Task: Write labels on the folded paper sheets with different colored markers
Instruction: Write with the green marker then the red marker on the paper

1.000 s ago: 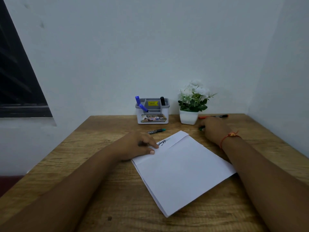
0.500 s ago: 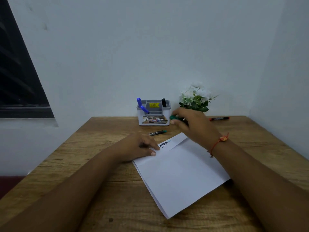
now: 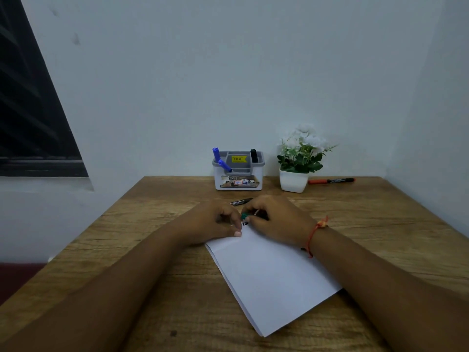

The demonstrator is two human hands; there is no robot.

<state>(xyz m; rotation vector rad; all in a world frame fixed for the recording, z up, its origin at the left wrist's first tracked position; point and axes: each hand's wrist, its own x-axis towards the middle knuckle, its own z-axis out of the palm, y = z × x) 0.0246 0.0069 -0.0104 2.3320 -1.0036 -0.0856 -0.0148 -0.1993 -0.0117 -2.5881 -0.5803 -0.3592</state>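
Both hands meet over the far left corner of the folded paper (image 3: pixel 274 278), which lies slantwise on the worktop (image 3: pixel 127 250) just in front of the person. The right hand (image 3: pixel 276 219) has its grip closed round a green marker (image 3: pixel 245 215), of which only the green end shows between the two hands. The left hand (image 3: pixel 215 222) rests on the corner with its thumb tip down on the sheet and its fingers curled in toward that green end; whether this grip actually pinches the cap or merely steadies the paper cannot be told, as the contact is hidden. A scrap of dark ink (image 3: pixel 245 223) peeps out on the paper right under the marker, so at least one label seems to be down already, while the rest of the visible face is blank. My reading is that the task is partly done: a green label is about to be written or the marker uncapped for it, and more colours are left. A dark marker (image 3: pixel 239 201) lies on the worktop just behind the hands, an orange marker (image 3: pixel 331 180) lies beside the plant (image 3: pixel 299 158), and two blue markers (image 3: pixel 222 161) and a black marker (image 3: pixel 253 155) stand in the organizer (image 3: pixel 238 182) at the back.
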